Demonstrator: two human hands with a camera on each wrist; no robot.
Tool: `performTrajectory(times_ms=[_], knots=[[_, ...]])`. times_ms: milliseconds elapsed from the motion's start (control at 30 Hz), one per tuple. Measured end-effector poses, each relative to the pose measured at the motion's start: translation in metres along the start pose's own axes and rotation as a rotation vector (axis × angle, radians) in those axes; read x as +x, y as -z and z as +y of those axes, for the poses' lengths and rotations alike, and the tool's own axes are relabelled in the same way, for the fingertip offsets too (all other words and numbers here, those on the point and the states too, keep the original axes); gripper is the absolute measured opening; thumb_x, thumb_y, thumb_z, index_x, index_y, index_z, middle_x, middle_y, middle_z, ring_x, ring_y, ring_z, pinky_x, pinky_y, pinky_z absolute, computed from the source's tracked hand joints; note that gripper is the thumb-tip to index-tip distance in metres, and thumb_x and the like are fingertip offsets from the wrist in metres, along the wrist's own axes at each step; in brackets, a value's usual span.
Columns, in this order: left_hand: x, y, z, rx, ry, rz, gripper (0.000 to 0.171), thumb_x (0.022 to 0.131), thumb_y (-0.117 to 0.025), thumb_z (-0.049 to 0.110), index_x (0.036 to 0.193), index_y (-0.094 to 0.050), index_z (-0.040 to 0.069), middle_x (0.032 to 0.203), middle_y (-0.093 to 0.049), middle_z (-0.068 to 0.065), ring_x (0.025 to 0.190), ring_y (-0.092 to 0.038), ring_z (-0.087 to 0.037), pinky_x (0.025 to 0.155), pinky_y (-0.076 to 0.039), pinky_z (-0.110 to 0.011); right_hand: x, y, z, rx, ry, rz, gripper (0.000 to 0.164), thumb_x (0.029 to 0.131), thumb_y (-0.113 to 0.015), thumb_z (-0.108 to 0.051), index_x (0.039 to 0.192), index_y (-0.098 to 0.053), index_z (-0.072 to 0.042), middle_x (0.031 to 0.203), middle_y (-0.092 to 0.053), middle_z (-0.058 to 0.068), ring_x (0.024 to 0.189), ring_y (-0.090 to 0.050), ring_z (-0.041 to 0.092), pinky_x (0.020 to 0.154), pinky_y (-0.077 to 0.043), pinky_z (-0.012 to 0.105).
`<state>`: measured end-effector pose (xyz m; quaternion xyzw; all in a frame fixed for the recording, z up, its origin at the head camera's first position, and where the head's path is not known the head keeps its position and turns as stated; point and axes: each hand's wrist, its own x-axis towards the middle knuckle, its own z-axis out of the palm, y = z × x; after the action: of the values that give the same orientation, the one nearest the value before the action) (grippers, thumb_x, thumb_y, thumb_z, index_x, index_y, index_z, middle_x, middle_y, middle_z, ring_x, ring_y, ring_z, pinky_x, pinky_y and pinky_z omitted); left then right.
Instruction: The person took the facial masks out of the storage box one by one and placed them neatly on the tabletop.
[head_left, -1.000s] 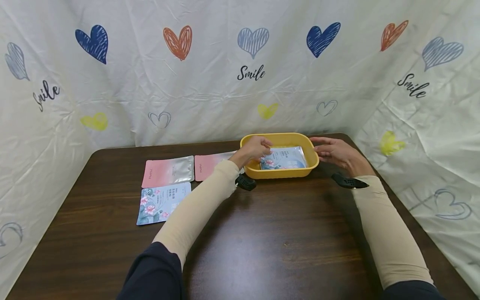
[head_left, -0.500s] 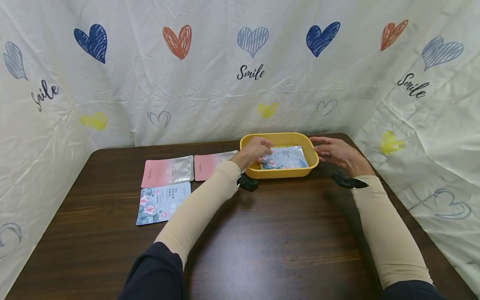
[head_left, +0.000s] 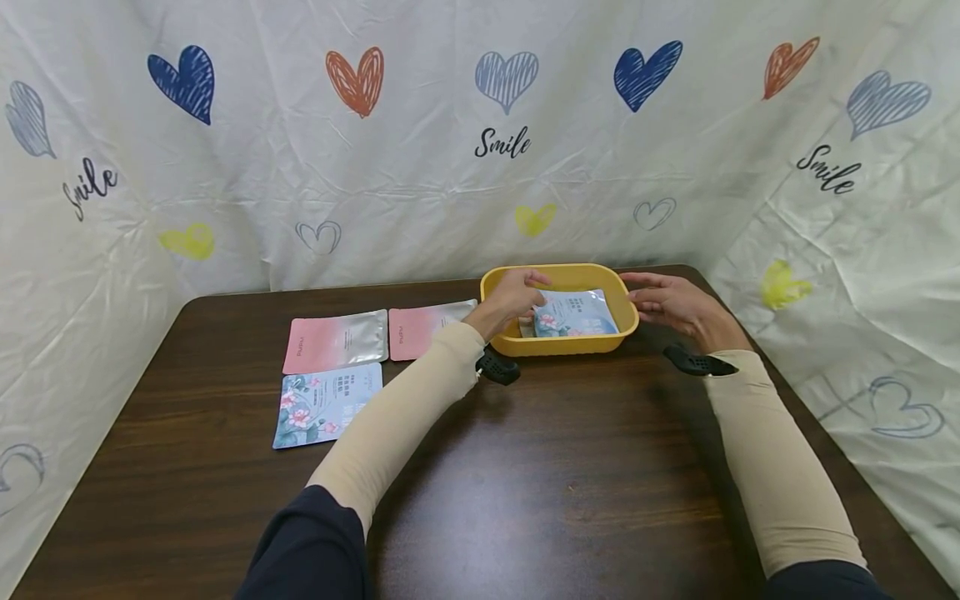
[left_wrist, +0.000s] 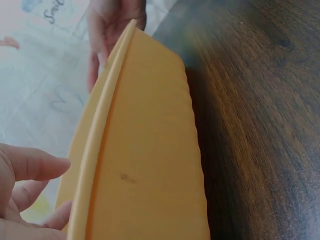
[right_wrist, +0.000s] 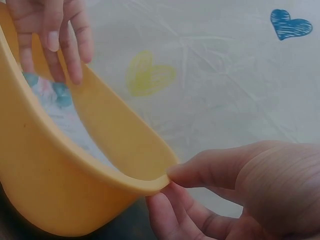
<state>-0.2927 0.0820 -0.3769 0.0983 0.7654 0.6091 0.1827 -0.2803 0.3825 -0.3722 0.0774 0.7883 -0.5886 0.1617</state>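
A yellow plastic basket (head_left: 558,346) stands at the table's back edge. In it lies a flat blue flower-printed sachet (head_left: 579,313), with a pale strip showing at its left end, too small to identify. My left hand (head_left: 513,295) reaches over the basket's left side. In the right wrist view, the fingers of this left hand (right_wrist: 52,30) hang loosely down over the sachet (right_wrist: 57,105); whether they touch it I cannot tell. My right hand (head_left: 678,310) holds the basket's right end. The right wrist view shows its thumb and fingers (right_wrist: 200,170) pinching the rim.
Left of the basket, two pink-and-silver sachets lie side by side, one (head_left: 335,342) left of the other (head_left: 422,328). Another blue flower sachet (head_left: 326,404) lies in front. A white cloth (head_left: 420,167) with printed hearts hangs behind the dark wooden table (head_left: 495,500).
The blue sachet in the basket has shifted slightly right, baring a pale strip at its left. My left hand has moved a little right; my right hand stays at the rim.
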Motion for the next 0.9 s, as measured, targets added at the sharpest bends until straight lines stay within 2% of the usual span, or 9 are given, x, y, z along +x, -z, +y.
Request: performTrajectory(times_ms=[133,333,467,600,667,800,900], knots=[[-0.001,-0.002,0.001,-0.042,0.004,0.030,0.042,0.096,-0.060,-0.006,0.137,-0.058,0.003,0.147,-0.046,-0.018,0.110,-0.060,-0.030,0.094,-0.057,-0.047,0.000,0.000,0.000,0.000,0.002,-0.013,0.059,0.103,-0.060,-0.014,0.157,-0.037,-0.013,0.106,-0.070,-0.007,0.091,-0.067,0.010,0.079,-0.058,0.024],[0.000,-0.007,0.001,-0.113,0.047,0.058,0.068,0.096,-0.060,-0.006,0.156,-0.032,0.008,0.147,-0.045,-0.022,0.102,-0.066,-0.032,0.090,-0.059,-0.044,0.000,0.001,0.001,0.006,0.001,-0.021,0.060,0.102,-0.061,-0.015,0.157,-0.038,-0.013,0.106,-0.071,-0.007,0.090,-0.067,0.010,0.079,-0.058,0.024],[0.002,-0.010,0.001,-0.127,0.060,0.047,0.073,0.096,-0.061,-0.005,0.159,-0.025,0.007,0.149,-0.046,-0.022,0.098,-0.067,-0.029,0.087,-0.060,-0.043,0.000,0.001,0.000,0.010,0.008,-0.023,0.060,0.102,-0.062,-0.015,0.157,-0.038,-0.013,0.104,-0.072,-0.007,0.088,-0.067,0.009,0.078,-0.058,0.024],[0.002,-0.013,0.002,-0.143,0.071,0.039,0.072,0.097,-0.061,-0.004,0.159,-0.026,0.007,0.152,-0.047,-0.017,0.093,-0.067,-0.023,0.074,-0.060,-0.036,0.000,0.001,0.000,0.019,0.013,-0.027,0.059,0.102,-0.062,-0.015,0.157,-0.039,-0.012,0.103,-0.072,-0.007,0.086,-0.066,0.008,0.077,-0.058,0.023],[0.002,-0.014,0.003,-0.138,0.072,0.039,0.068,0.097,-0.061,-0.003,0.157,-0.032,0.007,0.148,-0.052,-0.015,0.088,-0.067,-0.022,0.066,-0.058,-0.033,0.000,0.001,0.000,0.018,0.014,-0.029,0.059,0.102,-0.062,-0.015,0.157,-0.039,-0.012,0.102,-0.072,-0.008,0.086,-0.066,0.008,0.077,-0.058,0.023],[0.000,-0.017,0.003,-0.092,0.071,0.031,0.046,0.098,-0.061,-0.001,0.142,-0.051,0.003,0.120,-0.067,-0.015,0.078,-0.069,-0.021,0.058,-0.058,-0.031,-0.001,0.001,-0.001,0.011,0.016,-0.032,0.059,0.102,-0.062,-0.015,0.157,-0.038,-0.012,0.103,-0.072,-0.008,0.086,-0.067,0.007,0.076,-0.058,0.023],[-0.001,-0.018,0.004,-0.077,0.070,0.029,0.032,0.098,-0.060,-0.002,0.130,-0.057,0.000,0.099,-0.069,-0.015,0.074,-0.070,-0.023,0.056,-0.059,-0.033,-0.001,0.001,-0.001,0.011,0.017,-0.030,0.060,0.102,-0.062,-0.015,0.157,-0.038,-0.012,0.103,-0.072,-0.009,0.086,-0.066,0.007,0.076,-0.058,0.023]])
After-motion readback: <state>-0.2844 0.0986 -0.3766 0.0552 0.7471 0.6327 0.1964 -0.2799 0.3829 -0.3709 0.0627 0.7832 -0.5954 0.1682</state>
